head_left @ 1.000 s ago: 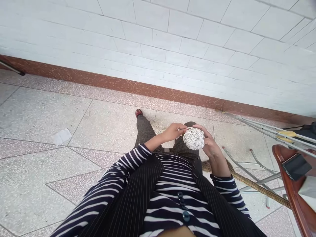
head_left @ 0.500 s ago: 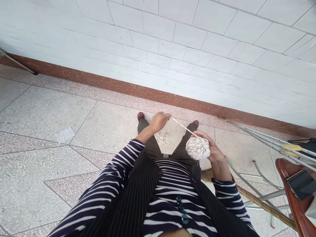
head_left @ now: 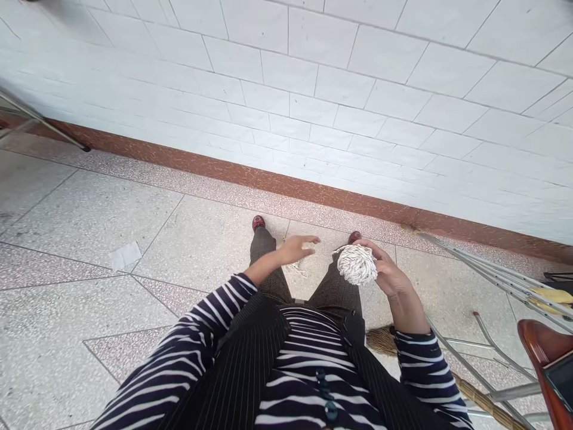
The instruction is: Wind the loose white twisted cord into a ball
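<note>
A ball of white twisted cord (head_left: 357,265) rests in my right hand (head_left: 388,273), its fingers curled round the far and right sides. A short loose end of cord sticks out at the upper left of the ball. My left hand (head_left: 297,249) is to the left of the ball, apart from it, thumb and fingers spread with nothing between them. Beneath the left hand, some loose pale strands (head_left: 296,270) lie on the floor between my legs, partly hidden by the hand.
A tiled wall (head_left: 313,107) rises in front. Metal crutches (head_left: 483,260) lean at the right, near a chair with a brown wooden edge (head_left: 539,343) and a dark phone (head_left: 562,377). A straw broom (head_left: 380,340) lies by my right leg. White paper (head_left: 125,256) lies on the floor at left.
My left hand has let go of the cord end and opened, shifting slightly down and right. The stretched cord has gone slack against the ball. The right hand still holds the ball.
</note>
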`<move>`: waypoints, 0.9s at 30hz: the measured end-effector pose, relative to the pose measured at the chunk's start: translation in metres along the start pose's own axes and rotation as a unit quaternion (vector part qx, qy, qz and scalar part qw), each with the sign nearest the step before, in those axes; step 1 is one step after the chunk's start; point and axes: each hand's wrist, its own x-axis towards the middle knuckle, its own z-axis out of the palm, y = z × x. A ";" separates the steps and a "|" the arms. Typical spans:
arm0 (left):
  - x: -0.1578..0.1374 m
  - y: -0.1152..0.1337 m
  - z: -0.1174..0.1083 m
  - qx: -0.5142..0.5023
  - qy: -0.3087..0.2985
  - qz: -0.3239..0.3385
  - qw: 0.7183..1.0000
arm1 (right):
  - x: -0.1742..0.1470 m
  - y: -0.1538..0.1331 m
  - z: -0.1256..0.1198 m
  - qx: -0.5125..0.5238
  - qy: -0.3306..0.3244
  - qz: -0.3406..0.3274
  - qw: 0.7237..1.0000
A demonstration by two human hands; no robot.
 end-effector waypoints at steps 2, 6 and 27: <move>-0.004 0.011 0.019 -0.056 0.009 0.041 0.998 | 0.005 0.005 0.001 -0.001 0.005 0.015 1.000; 0.001 0.037 0.032 -0.117 0.000 0.126 0.985 | 0.013 0.011 0.005 -0.003 0.006 0.033 0.999; 0.005 0.085 -0.045 0.091 0.165 0.120 0.975 | 0.011 0.018 0.012 -0.076 -0.036 0.011 0.996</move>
